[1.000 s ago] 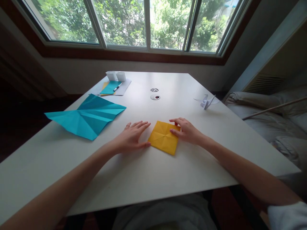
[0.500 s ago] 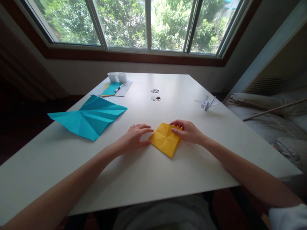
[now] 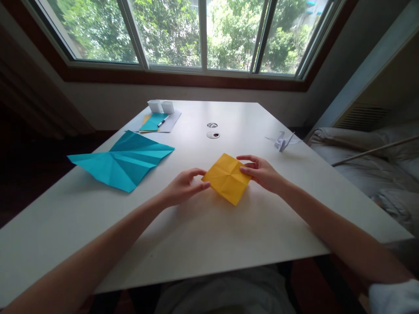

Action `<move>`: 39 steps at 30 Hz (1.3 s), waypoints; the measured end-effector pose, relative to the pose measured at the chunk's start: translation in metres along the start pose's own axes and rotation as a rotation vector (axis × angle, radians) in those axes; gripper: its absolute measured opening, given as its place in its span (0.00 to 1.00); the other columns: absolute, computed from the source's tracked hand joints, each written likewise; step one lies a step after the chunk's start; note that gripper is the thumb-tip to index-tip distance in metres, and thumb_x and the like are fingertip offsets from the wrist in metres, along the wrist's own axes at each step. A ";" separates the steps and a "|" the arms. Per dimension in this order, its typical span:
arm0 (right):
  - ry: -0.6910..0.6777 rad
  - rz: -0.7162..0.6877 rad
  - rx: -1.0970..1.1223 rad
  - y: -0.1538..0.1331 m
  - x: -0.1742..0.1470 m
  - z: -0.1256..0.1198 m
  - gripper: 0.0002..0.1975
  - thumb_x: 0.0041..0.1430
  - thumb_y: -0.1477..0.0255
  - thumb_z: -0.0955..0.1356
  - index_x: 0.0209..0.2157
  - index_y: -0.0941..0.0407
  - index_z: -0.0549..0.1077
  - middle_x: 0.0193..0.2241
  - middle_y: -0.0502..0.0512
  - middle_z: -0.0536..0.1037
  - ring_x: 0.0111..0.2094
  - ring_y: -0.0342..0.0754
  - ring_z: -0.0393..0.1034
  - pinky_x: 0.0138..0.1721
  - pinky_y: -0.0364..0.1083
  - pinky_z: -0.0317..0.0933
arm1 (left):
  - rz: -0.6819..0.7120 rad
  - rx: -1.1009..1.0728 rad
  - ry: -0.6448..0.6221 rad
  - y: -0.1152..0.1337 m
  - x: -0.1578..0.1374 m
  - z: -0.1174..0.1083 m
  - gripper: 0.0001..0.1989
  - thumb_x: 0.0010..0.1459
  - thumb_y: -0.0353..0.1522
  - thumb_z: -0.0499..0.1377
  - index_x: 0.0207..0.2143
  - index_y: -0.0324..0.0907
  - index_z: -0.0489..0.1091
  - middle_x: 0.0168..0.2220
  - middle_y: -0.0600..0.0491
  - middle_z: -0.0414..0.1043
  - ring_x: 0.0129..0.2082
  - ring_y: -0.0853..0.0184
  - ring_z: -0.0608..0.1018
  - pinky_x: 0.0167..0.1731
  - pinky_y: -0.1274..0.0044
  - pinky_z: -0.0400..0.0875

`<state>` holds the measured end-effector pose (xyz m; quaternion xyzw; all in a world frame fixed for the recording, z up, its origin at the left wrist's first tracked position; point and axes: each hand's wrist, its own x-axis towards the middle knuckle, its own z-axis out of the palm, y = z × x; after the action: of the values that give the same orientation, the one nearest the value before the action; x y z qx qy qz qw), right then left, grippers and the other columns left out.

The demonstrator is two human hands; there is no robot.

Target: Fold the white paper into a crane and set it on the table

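Note:
A folded yellow square of origami paper (image 3: 228, 178), creased through its middle, is held a little above the white table, turned so that one corner points toward me. My right hand (image 3: 262, 172) pinches its right corner, thumb on top and fingers behind. At the left corner, my left hand (image 3: 185, 186) has its thumb in front of the paper and its fingers behind the edge, closed on it. To the left lies a large creased blue sheet of paper (image 3: 122, 160), partly raised along its folds.
A white paper crane (image 3: 282, 141) stands on the right side of the white table (image 3: 183, 244). At the far left are blue paper (image 3: 153, 121), a pen (image 3: 163, 121) and white folded boxes (image 3: 155, 106). Two round inserts (image 3: 213, 135) sit in the tabletop. A couch (image 3: 353, 148) is at right.
The yellow paper has risen off the table and moved slightly away from me. My left hand, loosely beside its corner before, now grips it. My right hand has kept its hold.

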<state>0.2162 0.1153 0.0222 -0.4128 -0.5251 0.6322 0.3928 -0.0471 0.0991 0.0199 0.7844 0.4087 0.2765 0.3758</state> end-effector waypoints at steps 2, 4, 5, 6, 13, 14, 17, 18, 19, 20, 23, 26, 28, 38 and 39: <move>0.021 0.069 0.178 -0.001 0.001 0.001 0.20 0.48 0.73 0.71 0.45 0.56 0.68 0.34 0.53 0.77 0.35 0.44 0.72 0.38 0.43 0.66 | 0.010 -0.138 0.053 0.002 0.000 0.003 0.13 0.52 0.41 0.59 0.34 0.40 0.72 0.47 0.48 0.70 0.46 0.61 0.72 0.47 0.70 0.65; 0.009 0.108 0.321 -0.003 0.000 0.003 0.15 0.50 0.70 0.70 0.42 0.56 0.69 0.38 0.55 0.77 0.38 0.44 0.72 0.41 0.43 0.66 | 0.010 -0.256 0.099 0.006 0.000 0.005 0.12 0.50 0.39 0.61 0.30 0.39 0.72 0.47 0.48 0.70 0.46 0.61 0.72 0.47 0.71 0.66; -0.022 0.116 0.373 -0.004 0.000 0.004 0.14 0.52 0.66 0.68 0.40 0.57 0.70 0.39 0.56 0.77 0.40 0.45 0.72 0.42 0.43 0.66 | -0.003 -0.323 0.123 0.009 0.000 0.006 0.11 0.50 0.39 0.61 0.30 0.39 0.72 0.44 0.48 0.72 0.43 0.63 0.74 0.45 0.71 0.67; -0.072 0.117 0.410 -0.004 -0.002 0.006 0.15 0.54 0.61 0.66 0.39 0.57 0.71 0.39 0.56 0.77 0.40 0.46 0.72 0.42 0.44 0.66 | -0.021 -0.394 0.163 0.011 0.000 0.007 0.11 0.50 0.39 0.61 0.31 0.39 0.71 0.41 0.49 0.73 0.40 0.64 0.75 0.42 0.72 0.69; -0.388 0.084 0.316 -0.004 -0.013 0.020 0.18 0.52 0.62 0.69 0.43 0.55 0.72 0.42 0.56 0.76 0.40 0.47 0.72 0.41 0.48 0.67 | -0.202 -0.714 0.427 0.024 0.001 0.008 0.13 0.47 0.38 0.64 0.32 0.39 0.68 0.29 0.54 0.75 0.29 0.69 0.77 0.30 0.78 0.72; -0.374 0.082 0.281 -0.003 -0.013 0.022 0.17 0.51 0.65 0.70 0.43 0.55 0.72 0.41 0.56 0.76 0.38 0.46 0.73 0.39 0.47 0.68 | -0.247 -0.738 0.427 0.023 0.002 0.008 0.14 0.47 0.38 0.64 0.32 0.39 0.68 0.28 0.54 0.75 0.28 0.68 0.77 0.29 0.78 0.72; -0.297 0.074 0.221 -0.001 -0.013 0.025 0.16 0.49 0.72 0.71 0.43 0.55 0.73 0.38 0.55 0.77 0.33 0.43 0.73 0.36 0.43 0.69 | -0.316 -0.758 0.412 0.018 0.003 0.011 0.15 0.47 0.39 0.64 0.33 0.39 0.66 0.29 0.53 0.74 0.28 0.68 0.77 0.29 0.78 0.72; -0.268 0.072 0.219 0.000 -0.012 0.025 0.16 0.49 0.73 0.71 0.42 0.55 0.73 0.38 0.54 0.77 0.33 0.43 0.73 0.35 0.43 0.69 | -0.317 -0.735 0.397 0.016 0.004 0.012 0.16 0.48 0.40 0.63 0.35 0.39 0.66 0.30 0.52 0.74 0.29 0.67 0.77 0.29 0.77 0.72; -0.238 0.072 0.217 0.001 -0.011 0.025 0.16 0.49 0.73 0.71 0.42 0.56 0.74 0.37 0.55 0.77 0.33 0.42 0.73 0.35 0.42 0.69 | -0.314 -0.688 0.391 0.013 0.004 0.012 0.18 0.48 0.40 0.63 0.37 0.39 0.65 0.32 0.51 0.74 0.31 0.67 0.77 0.30 0.76 0.72; -0.208 0.074 0.214 0.002 -0.010 0.024 0.15 0.49 0.73 0.71 0.42 0.56 0.74 0.37 0.55 0.78 0.33 0.42 0.73 0.35 0.42 0.69 | -0.309 -0.609 0.402 0.011 0.004 0.013 0.20 0.48 0.40 0.63 0.41 0.39 0.64 0.35 0.49 0.73 0.33 0.66 0.77 0.32 0.75 0.72; -0.117 0.070 0.187 0.005 -0.008 0.023 0.16 0.48 0.73 0.72 0.41 0.56 0.75 0.37 0.55 0.78 0.34 0.43 0.73 0.35 0.42 0.69 | -0.232 -0.200 0.514 0.009 0.003 0.012 0.29 0.45 0.39 0.64 0.48 0.40 0.59 0.45 0.45 0.67 0.37 0.64 0.75 0.31 0.73 0.72; -0.072 0.060 0.166 0.006 -0.008 0.024 0.17 0.46 0.72 0.72 0.41 0.56 0.74 0.39 0.56 0.77 0.35 0.45 0.73 0.36 0.43 0.69 | -0.081 0.144 0.478 0.015 0.001 0.012 0.20 0.49 0.39 0.61 0.44 0.41 0.64 0.46 0.46 0.66 0.35 0.64 0.74 0.28 0.74 0.71; -0.070 0.057 0.167 0.006 -0.009 0.027 0.17 0.45 0.71 0.73 0.40 0.57 0.74 0.39 0.57 0.77 0.36 0.46 0.73 0.36 0.44 0.69 | -0.025 0.172 0.354 0.022 -0.001 0.015 0.15 0.53 0.40 0.57 0.40 0.41 0.67 0.42 0.48 0.69 0.33 0.65 0.73 0.28 0.74 0.71; -0.161 0.017 0.260 0.008 -0.018 0.045 0.17 0.44 0.70 0.73 0.39 0.57 0.71 0.30 0.52 0.78 0.31 0.45 0.73 0.33 0.45 0.69 | 0.009 0.029 0.112 0.049 -0.013 0.028 0.24 0.52 0.40 0.59 0.50 0.44 0.61 0.48 0.46 0.67 0.42 0.61 0.73 0.34 0.73 0.71; -0.160 0.010 0.275 0.009 -0.018 0.047 0.17 0.43 0.70 0.74 0.38 0.57 0.71 0.29 0.51 0.78 0.30 0.44 0.73 0.32 0.44 0.68 | 0.017 -0.001 0.105 0.052 -0.014 0.029 0.25 0.51 0.39 0.60 0.50 0.44 0.61 0.48 0.46 0.67 0.42 0.60 0.73 0.35 0.73 0.71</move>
<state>0.1783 0.0810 0.0205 -0.3060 -0.4612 0.7310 0.3991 -0.0104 0.0568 0.0443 0.7720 0.4214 0.3205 0.3517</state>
